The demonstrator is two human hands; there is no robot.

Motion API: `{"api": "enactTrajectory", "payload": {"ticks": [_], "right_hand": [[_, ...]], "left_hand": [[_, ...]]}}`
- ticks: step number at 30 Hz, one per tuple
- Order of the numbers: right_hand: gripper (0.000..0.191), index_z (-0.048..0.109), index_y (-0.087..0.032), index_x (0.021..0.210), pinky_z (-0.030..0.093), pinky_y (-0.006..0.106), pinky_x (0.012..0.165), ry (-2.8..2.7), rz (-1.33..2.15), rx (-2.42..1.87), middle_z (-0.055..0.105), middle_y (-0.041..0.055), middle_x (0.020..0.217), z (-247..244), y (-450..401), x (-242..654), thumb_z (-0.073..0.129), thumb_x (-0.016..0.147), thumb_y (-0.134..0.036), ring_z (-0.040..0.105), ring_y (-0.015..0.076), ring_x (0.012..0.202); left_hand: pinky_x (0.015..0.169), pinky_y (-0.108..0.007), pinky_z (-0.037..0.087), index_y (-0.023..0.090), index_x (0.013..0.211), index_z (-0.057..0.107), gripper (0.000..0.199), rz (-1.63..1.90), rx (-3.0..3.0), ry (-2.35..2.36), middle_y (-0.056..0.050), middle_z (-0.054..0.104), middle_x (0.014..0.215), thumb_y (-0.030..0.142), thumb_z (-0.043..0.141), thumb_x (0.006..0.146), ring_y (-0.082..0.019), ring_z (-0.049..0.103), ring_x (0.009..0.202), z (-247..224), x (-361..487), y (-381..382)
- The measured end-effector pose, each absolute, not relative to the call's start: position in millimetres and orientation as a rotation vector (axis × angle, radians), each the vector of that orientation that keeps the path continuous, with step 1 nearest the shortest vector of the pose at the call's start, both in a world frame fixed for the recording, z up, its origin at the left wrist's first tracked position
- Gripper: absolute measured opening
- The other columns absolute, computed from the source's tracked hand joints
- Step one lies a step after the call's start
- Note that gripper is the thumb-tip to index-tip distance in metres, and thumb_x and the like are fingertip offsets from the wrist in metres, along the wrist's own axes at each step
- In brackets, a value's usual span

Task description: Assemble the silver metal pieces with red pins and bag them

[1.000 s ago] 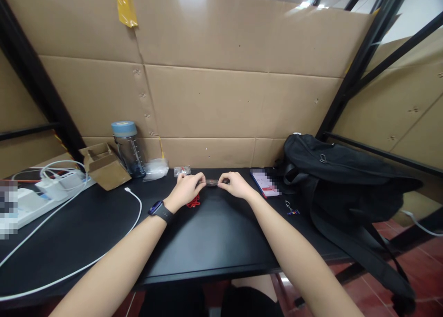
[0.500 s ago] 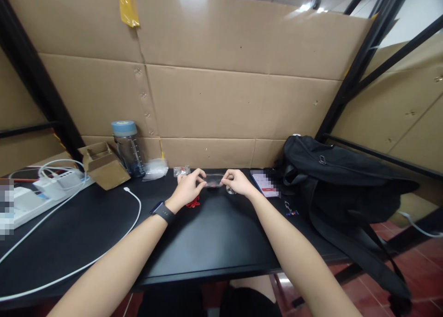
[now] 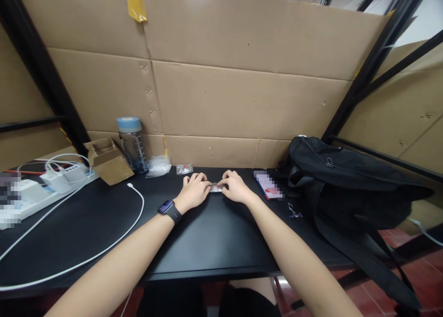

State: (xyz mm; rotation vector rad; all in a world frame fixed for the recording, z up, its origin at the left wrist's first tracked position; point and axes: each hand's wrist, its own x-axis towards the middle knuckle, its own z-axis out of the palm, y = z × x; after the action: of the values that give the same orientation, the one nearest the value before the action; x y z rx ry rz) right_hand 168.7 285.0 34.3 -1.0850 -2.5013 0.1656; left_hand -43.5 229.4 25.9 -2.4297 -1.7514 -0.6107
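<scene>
A small clear plastic bag (image 3: pixel 216 188) with something red inside lies at the table's far middle, between my two hands. My left hand (image 3: pixel 194 190), below a wrist with a dark smartwatch (image 3: pixel 169 209), has its fingers bent down and pinches the bag's left end. At the opposite end, my right hand (image 3: pixel 236 187) grips the bag with thumb and fingers closed. Both hands rest low, close to the tabletop. Behind my left hand is another small clear bag (image 3: pixel 184 169) with a bit of red in it.
To the left stand a power strip (image 3: pixel 51 190) with white cables, an open cardboard box (image 3: pixel 109 162), a blue-lidded bottle (image 3: pixel 133 146) and crumpled clear plastic (image 3: pixel 159 166). On the right are a phone (image 3: pixel 268 184), a keychain (image 3: pixel 294 211) and a black backpack (image 3: pixel 349 178). Cardboard (image 3: pixel 214 104) walls the back.
The clear bag, stretched between my hands before, now lies lower and more bunched, with my hands closer together. The red item beside my left hand no longer shows. The view has shifted slightly.
</scene>
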Motion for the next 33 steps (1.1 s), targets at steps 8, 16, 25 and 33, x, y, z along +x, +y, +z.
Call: {"api": "enactTrajectory", "payload": {"ticks": [8, 16, 25, 33], "right_hand": [[0.027, 0.071, -0.028, 0.116, 0.027, 0.04, 0.092, -2.592, 0.214, -1.178, 0.074, 0.0082, 0.112, 42.3, 275.7, 163.4, 0.055, 0.095, -0.024, 0.06, 0.0244, 0.108], [0.024, 0.068, -0.027, 0.112, 0.03, 0.037, 0.093, -2.308, 0.303, -1.177, 0.077, 0.0038, 0.096, 48.7, 280.0, 163.3, 0.047, 0.101, -0.03, 0.069, 0.0207, 0.094], [0.047, 0.048, -0.031, 0.133, 0.033, 0.045, 0.098, -2.398, 0.339, -1.126, 0.065, 0.0075, 0.129, 41.8, 272.9, 161.4, 0.06, 0.088, -0.024, 0.059, 0.0247, 0.113], [0.045, 0.052, -0.028, 0.136, 0.033, 0.056, 0.101, -2.583, 0.081, -1.297, 0.039, 0.0139, 0.152, 35.5, 272.9, 158.5, 0.056, 0.091, -0.031, 0.035, 0.0345, 0.135]], "left_hand": [[0.102, -0.053, 0.027, 0.027, 0.111, 0.07, 0.024, -0.584, -2.514, -1.714, -0.008, 0.073, 0.113, 0.031, 0.055, 0.091, -0.032, 0.049, 0.127, 25.7, -45.7, 231.5], [0.094, -0.043, 0.029, 0.028, 0.103, 0.065, 0.015, -0.88, -2.378, -1.941, -0.002, 0.076, 0.095, 0.031, 0.052, 0.094, -0.025, 0.064, 0.104, 35.3, -45.6, 234.6], [0.091, -0.041, 0.029, 0.026, 0.129, 0.044, 0.038, -0.99, -2.259, -2.14, -0.002, 0.077, 0.091, 0.027, 0.052, 0.091, -0.024, 0.067, 0.102, 27.7, -57.8, 250.2], [0.098, -0.048, 0.03, 0.024, 0.122, 0.057, 0.028, -0.735, -2.123, -1.988, -0.013, 0.068, 0.12, 0.035, 0.047, 0.097, -0.031, 0.054, 0.119, 29.0, -66.8, 255.7]]}}
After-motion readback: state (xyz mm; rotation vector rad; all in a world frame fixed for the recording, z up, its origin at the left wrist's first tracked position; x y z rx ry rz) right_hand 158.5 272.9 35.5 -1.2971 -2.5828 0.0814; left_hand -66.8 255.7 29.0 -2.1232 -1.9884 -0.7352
